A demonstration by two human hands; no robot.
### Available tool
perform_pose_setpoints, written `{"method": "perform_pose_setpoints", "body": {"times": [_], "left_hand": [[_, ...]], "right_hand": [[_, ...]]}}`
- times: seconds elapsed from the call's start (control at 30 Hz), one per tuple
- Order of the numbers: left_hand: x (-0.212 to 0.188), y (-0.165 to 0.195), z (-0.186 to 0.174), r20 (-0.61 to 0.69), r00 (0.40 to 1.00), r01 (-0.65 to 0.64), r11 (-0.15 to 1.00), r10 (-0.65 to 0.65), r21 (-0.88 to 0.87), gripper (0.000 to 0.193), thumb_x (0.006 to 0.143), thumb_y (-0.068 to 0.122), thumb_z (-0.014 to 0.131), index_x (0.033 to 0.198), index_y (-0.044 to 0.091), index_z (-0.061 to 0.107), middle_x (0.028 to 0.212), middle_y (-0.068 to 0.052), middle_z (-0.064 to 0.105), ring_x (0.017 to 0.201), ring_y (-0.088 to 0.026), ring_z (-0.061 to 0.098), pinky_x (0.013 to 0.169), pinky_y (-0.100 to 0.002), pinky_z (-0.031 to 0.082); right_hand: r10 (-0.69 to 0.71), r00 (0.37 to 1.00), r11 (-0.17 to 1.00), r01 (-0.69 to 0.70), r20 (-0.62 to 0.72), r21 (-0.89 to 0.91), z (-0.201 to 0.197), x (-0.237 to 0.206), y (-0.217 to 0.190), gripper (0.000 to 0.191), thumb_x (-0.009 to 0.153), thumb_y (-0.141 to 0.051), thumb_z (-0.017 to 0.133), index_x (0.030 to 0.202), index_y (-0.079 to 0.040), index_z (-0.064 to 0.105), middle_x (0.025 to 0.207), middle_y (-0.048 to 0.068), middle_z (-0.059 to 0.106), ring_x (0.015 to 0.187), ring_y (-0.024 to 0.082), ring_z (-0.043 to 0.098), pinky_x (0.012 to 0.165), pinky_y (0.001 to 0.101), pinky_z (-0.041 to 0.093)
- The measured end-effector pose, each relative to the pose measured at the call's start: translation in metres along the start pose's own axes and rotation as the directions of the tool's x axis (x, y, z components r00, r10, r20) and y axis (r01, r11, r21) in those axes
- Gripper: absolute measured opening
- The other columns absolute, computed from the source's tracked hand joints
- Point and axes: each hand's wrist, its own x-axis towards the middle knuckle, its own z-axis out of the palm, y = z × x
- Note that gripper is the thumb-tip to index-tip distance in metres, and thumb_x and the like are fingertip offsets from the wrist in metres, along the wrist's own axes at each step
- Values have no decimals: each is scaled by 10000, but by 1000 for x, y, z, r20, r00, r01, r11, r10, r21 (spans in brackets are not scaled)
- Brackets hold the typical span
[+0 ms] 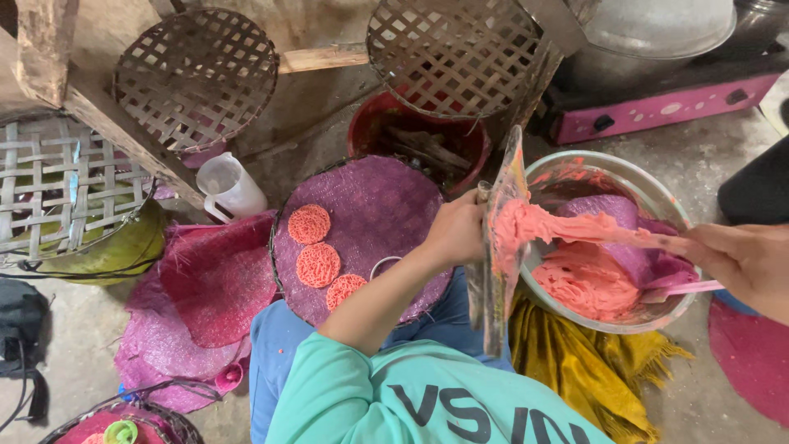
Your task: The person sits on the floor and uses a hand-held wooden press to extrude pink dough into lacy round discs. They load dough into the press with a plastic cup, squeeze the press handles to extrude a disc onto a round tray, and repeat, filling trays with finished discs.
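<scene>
Head view. Left hand [454, 230], frame centre, fingers curled tight around flat paddle [499, 247] held upright, smeared pink. Right hand [744, 261], right edge, fingers pressed together, pinching pink spatula [684, 289], dragging pink dough [588, 275] strand from metal bowl [657, 193] onto paddle. Left of centre: purple mesh tray [378, 205] bearing 3 lacy pink discs [317, 264]. Upper frame: woven bamboo trays [196, 78].

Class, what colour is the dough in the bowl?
Salmon pink dough, seen in the head view, inside the metal bowl.

woven bamboo trays [196, 78], white plastic jug [230, 187], red bucket [370, 123], yellow cloth [575, 362].
</scene>
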Motion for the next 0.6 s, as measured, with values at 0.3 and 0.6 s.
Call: {"method": "perform_pose_setpoints", "body": {"times": [0.3,0.6], "left_hand": [[-8,20,25,-18,990,141,988,-140,66,432,690,397,794,1050,158,783,1121,-122,686,957,-359,700,854,-458,570],[-2,-33,-13,187,969,166,986,-159,-22,515,750,439,772,1165,134,751,1197,-172,721,1088,-401,679,918,-469,538]], "right_hand": [[21,994,949,15,109,-316,-39,4,-98,308,985,-485,522,1228,-418,698,934,-50,745,755,193,726,637,367,583],[-842,371,453,95,-391,-886,-26,-41,-106,286,927,-170,708,1191,-67,742,956,11,719,741,96,631,631,215,446]]}}
